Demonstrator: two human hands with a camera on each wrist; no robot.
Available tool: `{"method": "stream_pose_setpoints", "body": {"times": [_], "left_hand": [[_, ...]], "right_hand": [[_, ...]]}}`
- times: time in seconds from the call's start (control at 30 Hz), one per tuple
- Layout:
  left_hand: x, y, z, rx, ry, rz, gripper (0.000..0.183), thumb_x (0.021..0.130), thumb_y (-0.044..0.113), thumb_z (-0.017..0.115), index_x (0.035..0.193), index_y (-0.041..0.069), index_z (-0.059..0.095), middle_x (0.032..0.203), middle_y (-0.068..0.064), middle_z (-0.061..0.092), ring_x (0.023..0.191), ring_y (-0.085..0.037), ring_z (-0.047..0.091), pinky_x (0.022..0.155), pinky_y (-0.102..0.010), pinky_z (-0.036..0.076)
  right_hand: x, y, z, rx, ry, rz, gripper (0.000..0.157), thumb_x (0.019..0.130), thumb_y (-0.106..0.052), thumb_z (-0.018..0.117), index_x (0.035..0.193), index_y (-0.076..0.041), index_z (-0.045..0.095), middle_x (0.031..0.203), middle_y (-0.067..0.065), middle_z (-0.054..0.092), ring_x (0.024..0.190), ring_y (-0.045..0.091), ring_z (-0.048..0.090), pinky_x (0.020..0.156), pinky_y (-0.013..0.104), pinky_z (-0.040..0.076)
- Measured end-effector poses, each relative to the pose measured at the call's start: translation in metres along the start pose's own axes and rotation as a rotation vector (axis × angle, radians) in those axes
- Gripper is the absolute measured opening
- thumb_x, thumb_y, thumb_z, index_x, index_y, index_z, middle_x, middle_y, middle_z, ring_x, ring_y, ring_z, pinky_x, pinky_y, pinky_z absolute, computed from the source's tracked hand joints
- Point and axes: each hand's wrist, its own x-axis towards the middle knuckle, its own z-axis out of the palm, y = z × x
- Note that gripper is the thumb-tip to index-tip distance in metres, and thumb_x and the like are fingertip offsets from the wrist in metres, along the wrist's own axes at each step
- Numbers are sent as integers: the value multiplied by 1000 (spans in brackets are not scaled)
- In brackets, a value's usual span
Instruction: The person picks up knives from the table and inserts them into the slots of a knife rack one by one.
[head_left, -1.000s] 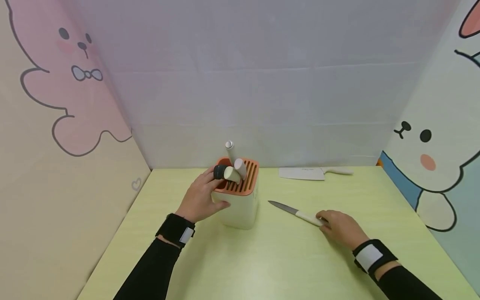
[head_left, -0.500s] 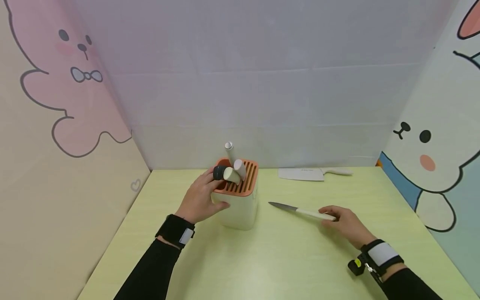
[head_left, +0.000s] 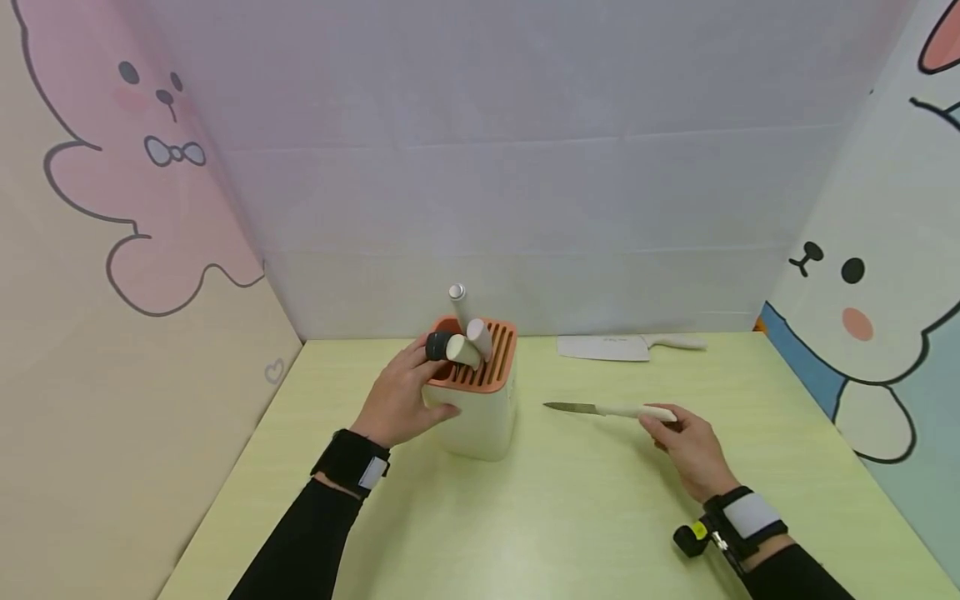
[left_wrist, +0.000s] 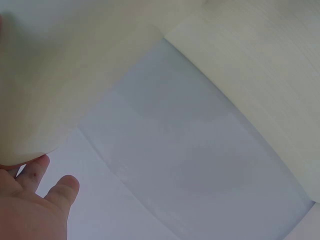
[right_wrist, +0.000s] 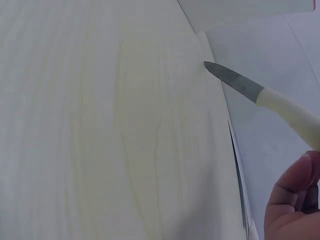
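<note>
A white knife block (head_left: 480, 425) with an orange slotted top stands left of the middle in the head view. My left hand (head_left: 405, 396) holds its near left corner, thumb on the front wall and fingers at the rim. In the left wrist view, fingertips (left_wrist: 39, 167) show at the edge of the block's wall. My right hand (head_left: 693, 454) pinches the handle end of a kitchen knife (head_left: 626, 410) with a cream handle and grey blade. The knife is raised over the table, its tip pointing left toward the block. The right wrist view shows the knife handle (right_wrist: 285, 107) above the thumb.
Several handles rise from the block, among them a black handle (head_left: 438, 345) and a silver-ended handle (head_left: 458, 300). A cleaver (head_left: 603, 347) with a pale handle lies at the table's back edge, against the wall. Printed panels flank the pale yellow table (head_left: 570, 517).
My right hand has lifted the knife off the table and turned it, bringing the handle end up and level with the blade. The left hand has stayed on the block.
</note>
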Motion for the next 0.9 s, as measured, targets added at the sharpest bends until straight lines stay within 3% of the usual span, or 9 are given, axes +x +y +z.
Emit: {"method": "stream_pose_setpoints", "body": {"times": [0.2, 0.3, 0.43, 0.53, 0.7, 0.9], "left_hand": [[0, 0, 1, 0, 3, 2, 74, 63, 40, 81, 128, 14, 56, 134, -3, 51, 135, -24, 27, 107, -48, 31], [0, 0, 2, 1, 8, 0, 74, 63, 40, 81, 128, 14, 56, 134, -3, 52, 135, -24, 28, 107, -48, 31], [0, 0, 3, 3, 6, -4, 73, 63, 40, 81, 127, 15, 57, 134, -2, 52, 135, -23, 28, 107, -47, 32], [0, 1, 4, -1, 2, -2, 73, 63, 41, 80, 128, 15, 56, 134, -2, 51, 135, -23, 29, 106, -47, 33], [0, 0, 3, -2, 18, 10, 73, 62, 40, 81, 126, 14, 57, 133, -3, 52, 134, -24, 29, 107, -46, 32], [0, -2, 4, -7, 15, 5, 72, 63, 40, 81, 126, 14, 58, 133, -2, 52, 135, -24, 29, 107, -47, 33]], "right_hand": [[6, -5, 14, 132, 158, -14, 45, 86, -35, 61, 111, 2, 54, 88, 6, 63, 79, 12, 62, 68, 18, 55], [11, -4, 19, 244, 196, -19, 45, 89, -31, 59, 111, 7, 49, 90, 12, 62, 77, 11, 65, 69, 19, 55], [14, 2, 20, 327, 231, -8, 44, 91, -33, 55, 116, 3, 49, 97, 13, 63, 79, 12, 66, 69, 20, 56], [15, 5, 19, 344, 224, -8, 44, 91, -34, 54, 121, -2, 49, 102, 11, 63, 83, 13, 66, 71, 21, 56], [15, 8, 18, 418, 146, -32, 43, 89, -23, 59, 122, -1, 44, 102, 9, 64, 88, 16, 66, 74, 24, 55], [17, 10, 23, 450, 155, -36, 50, 85, -14, 64, 123, 9, 41, 91, 5, 68, 83, 14, 67, 72, 21, 55]]}}
